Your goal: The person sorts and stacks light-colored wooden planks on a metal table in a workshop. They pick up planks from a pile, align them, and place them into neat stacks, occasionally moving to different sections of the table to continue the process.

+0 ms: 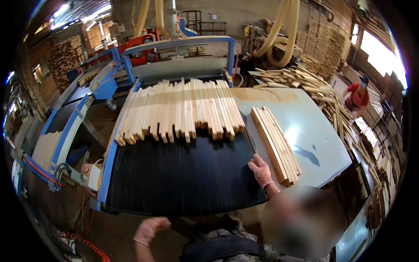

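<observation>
A row of pale wooden strips point(174, 109) lies side by side across the far half of a black conveyor belt point(174, 174), their near ends uneven. My right hand point(261, 170), in a pinkish knit glove, is at the belt's right edge with its fingers curled; what they grip, if anything, is hidden. Just right of that hand, a bundle of longer wooden strips point(276, 146) rests on a grey metal table point(314, 131). My left hand point(150, 229), gloved alike, hangs below the belt's near edge, its fingers drawn together and nothing visible in them.
A blue frame point(179, 42) spans the belt's far end. To the left runs another blue-sided conveyor point(65, 126) with wood on it. Loose boards point(323, 94) pile up beyond the table, near a person in red point(358, 95). A control box point(90, 176) sits at the belt's left.
</observation>
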`<state>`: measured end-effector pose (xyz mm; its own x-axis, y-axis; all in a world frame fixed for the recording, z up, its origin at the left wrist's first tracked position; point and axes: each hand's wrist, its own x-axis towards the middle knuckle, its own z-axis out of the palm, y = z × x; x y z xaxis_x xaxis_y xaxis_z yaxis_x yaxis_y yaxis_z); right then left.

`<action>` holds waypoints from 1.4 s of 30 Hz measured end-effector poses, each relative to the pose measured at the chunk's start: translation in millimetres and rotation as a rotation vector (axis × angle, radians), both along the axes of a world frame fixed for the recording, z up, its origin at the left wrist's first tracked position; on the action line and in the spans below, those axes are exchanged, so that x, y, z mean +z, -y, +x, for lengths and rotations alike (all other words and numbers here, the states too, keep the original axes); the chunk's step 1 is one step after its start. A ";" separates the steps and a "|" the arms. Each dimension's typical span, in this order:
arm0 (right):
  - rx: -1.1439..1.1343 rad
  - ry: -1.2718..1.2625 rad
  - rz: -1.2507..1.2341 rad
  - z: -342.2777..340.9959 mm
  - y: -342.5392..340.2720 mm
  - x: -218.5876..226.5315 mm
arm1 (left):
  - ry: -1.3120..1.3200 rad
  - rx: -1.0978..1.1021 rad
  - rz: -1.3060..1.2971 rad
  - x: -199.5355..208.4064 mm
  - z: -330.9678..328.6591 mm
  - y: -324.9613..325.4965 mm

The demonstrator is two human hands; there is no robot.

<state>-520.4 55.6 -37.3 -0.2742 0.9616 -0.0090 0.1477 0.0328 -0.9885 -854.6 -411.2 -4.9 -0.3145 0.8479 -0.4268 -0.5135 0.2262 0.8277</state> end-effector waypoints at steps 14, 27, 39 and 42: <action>0.425 0.574 -0.650 136.6 235.1 -53.2 | -0.160 -0.585 -0.847 -318.8 79.1 -25.6; -0.303 0.815 -1.013 331.9 538.4 -232.0 | 0.072 -0.893 -0.657 -334.7 44.0 -194.7; -0.549 0.365 -1.111 417.3 642.2 -252.7 | -1.204 -1.390 -0.280 -305.0 344.9 -136.9; -0.705 0.303 -1.106 445.0 648.9 -234.3 | -1.255 -1.490 -0.082 -308.3 379.0 -154.4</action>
<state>-75.4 -593.3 -271.6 0.4230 0.3450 -0.8379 0.0184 -0.9278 -0.3727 -475.6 -256.8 -313.2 0.4119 0.6735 -0.6138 0.8723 -0.0968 0.4793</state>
